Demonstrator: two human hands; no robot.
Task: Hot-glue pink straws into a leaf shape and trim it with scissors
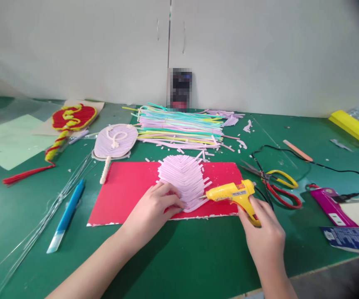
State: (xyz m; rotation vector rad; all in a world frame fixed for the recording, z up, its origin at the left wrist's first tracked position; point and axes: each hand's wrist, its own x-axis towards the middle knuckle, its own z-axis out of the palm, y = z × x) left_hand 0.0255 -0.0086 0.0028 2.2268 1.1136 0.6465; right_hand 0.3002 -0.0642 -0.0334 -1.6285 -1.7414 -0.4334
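Observation:
A leaf-like piece of pale lilac strips (182, 176), laid in a herringbone pattern, lies on a red sheet (126, 187). My left hand (159, 203) rests at its lower left edge, the fingertips pinched together there; what is between them is too small to name. In my right hand (265, 232) is a yellow glue gun (232, 192), held by its handle. Its nozzle points left and meets the lower right edge of the lilac piece. Some strip ends stick out past that edge.
Behind the sheet lies a bundle of coloured pipe cleaners (179, 126). Left are a lilac fan (115, 141), a red fan (73, 117), a blue pen-like tool (69, 211) and thin wires (57, 203). Right are scissors (273, 178), a black cord (329, 168) and a purple power strip (332, 205).

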